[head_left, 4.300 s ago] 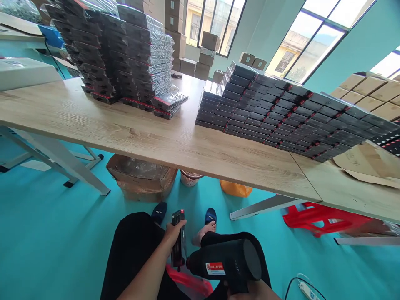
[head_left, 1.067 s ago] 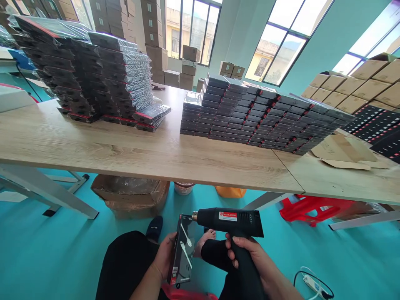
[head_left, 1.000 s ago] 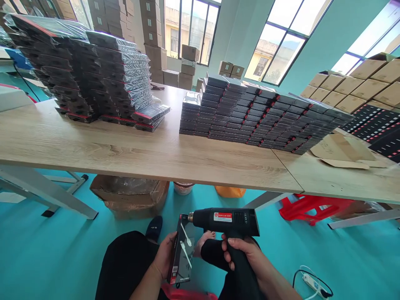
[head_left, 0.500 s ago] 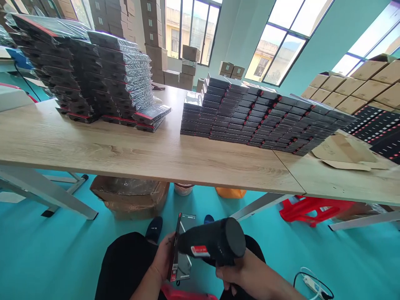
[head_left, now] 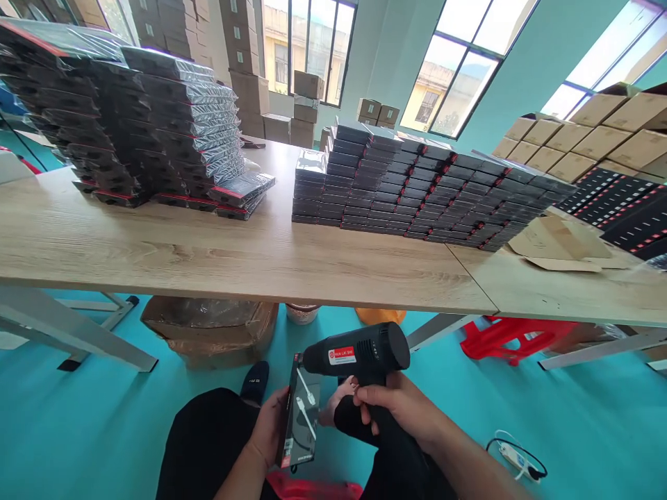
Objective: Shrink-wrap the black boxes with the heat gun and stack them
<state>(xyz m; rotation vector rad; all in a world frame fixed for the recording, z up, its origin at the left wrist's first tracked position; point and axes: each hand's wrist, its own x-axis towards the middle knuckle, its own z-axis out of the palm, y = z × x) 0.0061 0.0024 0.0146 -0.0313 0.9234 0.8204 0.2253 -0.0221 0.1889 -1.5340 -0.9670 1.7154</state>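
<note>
My left hand (head_left: 269, 429) holds a thin black box (head_left: 302, 420) by its left edge, above my lap. White cable shapes and a red corner show on the box's face. In my right hand (head_left: 393, 406) is a black heat gun (head_left: 359, 351) with a red and white label, my fingers wrapped round its handle. The gun's nozzle points left, close to the upper end of the box. I cannot tell whether the two touch.
Across the wooden table (head_left: 208, 253) stand a tall stack of film-wrapped boxes (head_left: 156, 132) and a wide stack of black boxes (head_left: 406, 187). Beneath it are an open carton (head_left: 213, 330) and a red stool (head_left: 515, 337). A power strip (head_left: 515, 458) lies on the floor at right.
The heat gun has moved up, from over the middle of the box to its upper end. The box's face now shows more fully. The camera view has shifted slightly.
</note>
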